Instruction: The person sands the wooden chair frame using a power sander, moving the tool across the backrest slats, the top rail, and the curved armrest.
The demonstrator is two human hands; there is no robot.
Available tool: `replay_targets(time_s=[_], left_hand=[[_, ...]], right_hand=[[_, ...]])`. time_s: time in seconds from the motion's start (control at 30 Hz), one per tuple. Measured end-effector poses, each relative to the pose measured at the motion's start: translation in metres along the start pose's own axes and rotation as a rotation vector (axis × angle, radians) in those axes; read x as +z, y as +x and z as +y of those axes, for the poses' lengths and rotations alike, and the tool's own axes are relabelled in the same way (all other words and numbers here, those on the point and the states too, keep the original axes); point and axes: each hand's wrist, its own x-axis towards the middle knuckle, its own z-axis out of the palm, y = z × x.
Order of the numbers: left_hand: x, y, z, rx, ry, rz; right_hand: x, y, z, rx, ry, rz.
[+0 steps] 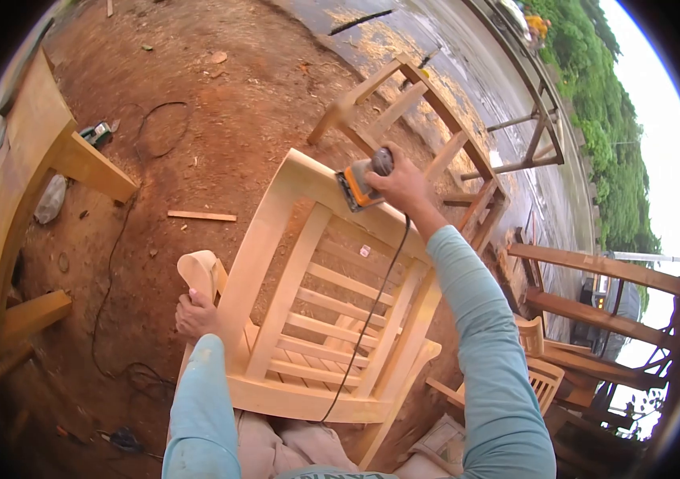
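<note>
A pale wooden chair (261, 239) with a slatted back stands tilted in front of my body. My right hand (405, 190) is closed on an orange and black electric sander (361, 185), whose base rests on the broad top rail of the chair back. From the sander a dark power cord (372, 317) runs down across the slats toward my lap. On the left, my left hand (196, 314) grips the chair's armrest (199, 270) below its rounded end; some of its fingers are hidden.
A wooden table (32, 148) stands at the left, with a green power tool (96, 133) near it. Wooden frames (404, 100) lie ahead beside the wet road. More chairs (543, 379) stand at right. A loose cord (112, 263) and a wood strip (202, 215) lie on the dirt.
</note>
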Motion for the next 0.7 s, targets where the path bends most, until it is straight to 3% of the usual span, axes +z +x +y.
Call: replay_targets(time_s=[0.23,0.4,0.5,0.7], left_hand=[[0.007,0.001,-0.003,0.011,-0.029,-0.006],[0.011,0.000,-0.008,0.028,-0.050,0.008],[0.010,0.001,-0.008,0.028,-0.037,-0.016],[0.012,0.001,-0.008,0.013,-0.053,-0.028]], right_hand=[[0.028,0.047,-0.094,-0.114,0.012,-0.001],[0.040,0.080,-0.097,-0.102,0.008,0.003],[0.028,0.066,-0.087,-0.094,0.046,-0.087],[0.039,-0.046,-0.086,-0.305,0.043,0.155]])
